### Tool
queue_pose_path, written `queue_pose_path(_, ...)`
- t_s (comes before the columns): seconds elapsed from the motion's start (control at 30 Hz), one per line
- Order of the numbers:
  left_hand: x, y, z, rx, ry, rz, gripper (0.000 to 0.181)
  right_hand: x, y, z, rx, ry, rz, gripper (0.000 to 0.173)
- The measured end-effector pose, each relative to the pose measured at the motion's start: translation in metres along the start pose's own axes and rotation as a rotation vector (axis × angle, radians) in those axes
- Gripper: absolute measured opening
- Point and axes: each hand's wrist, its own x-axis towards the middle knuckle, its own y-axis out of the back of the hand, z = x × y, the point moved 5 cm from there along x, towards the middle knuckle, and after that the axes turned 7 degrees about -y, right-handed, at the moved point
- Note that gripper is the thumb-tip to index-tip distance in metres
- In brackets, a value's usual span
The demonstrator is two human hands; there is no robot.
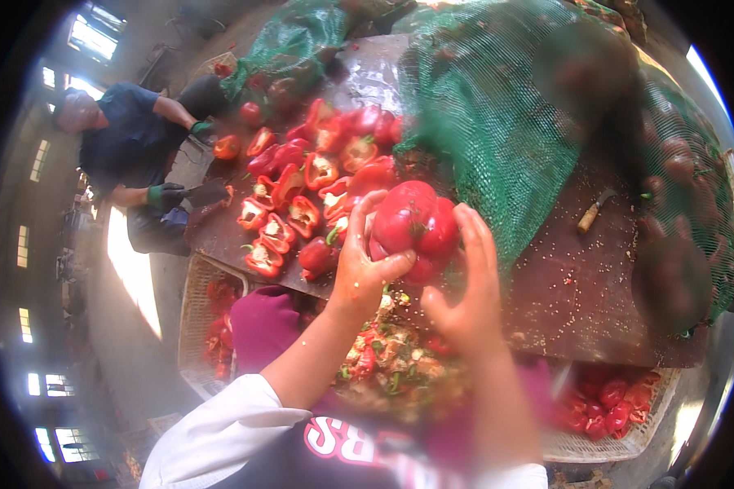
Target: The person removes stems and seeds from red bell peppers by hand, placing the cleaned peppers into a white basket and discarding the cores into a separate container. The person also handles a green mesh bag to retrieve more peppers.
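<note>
My left hand [367, 263] holds a whole red bell pepper [411, 220], its thumb across the near side. Fingers apart, my right hand [468, 281] is at the pepper's right side; whether it touches is unclear. Left of the pepper, halved red peppers [303, 217] with pale seed cores lie in a pile on the brown table [550, 293]. Below my hands is a heap of cores, stems and pepper scraps [397, 367]. A knife with a wooden handle [588, 217] lies on the table to the right.
Green mesh sacks [495, 122] of peppers lie across the table's far side and right edge. Plastic crates [611, 449] with red peppers stand below at left and right. At left, a person [134, 134] in green and dark gloves holds a blade. Scattered seeds dot the tabletop.
</note>
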Motion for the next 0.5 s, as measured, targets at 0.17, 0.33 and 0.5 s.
queue_pose_path(0.17, -0.02, -0.004, 0.021, -0.067, -0.015, 0.019, 0.09, 0.002, -0.022, 0.018, 0.466, -0.197, -0.144, 0.096)
queue_pose_path(0.33, -0.02, -0.007, 0.025, 0.659, -0.232, -0.15, 0.074, -0.003, -0.029, 0.031, 0.946, -0.391, -0.062, 0.095)
queue_pose_path(0.5, -0.022, -0.051, 0.072, 1.351, -0.929, -0.268, 0.05, 0.006, -0.002, 0.011, 0.271, -0.135, 0.181, 0.091)
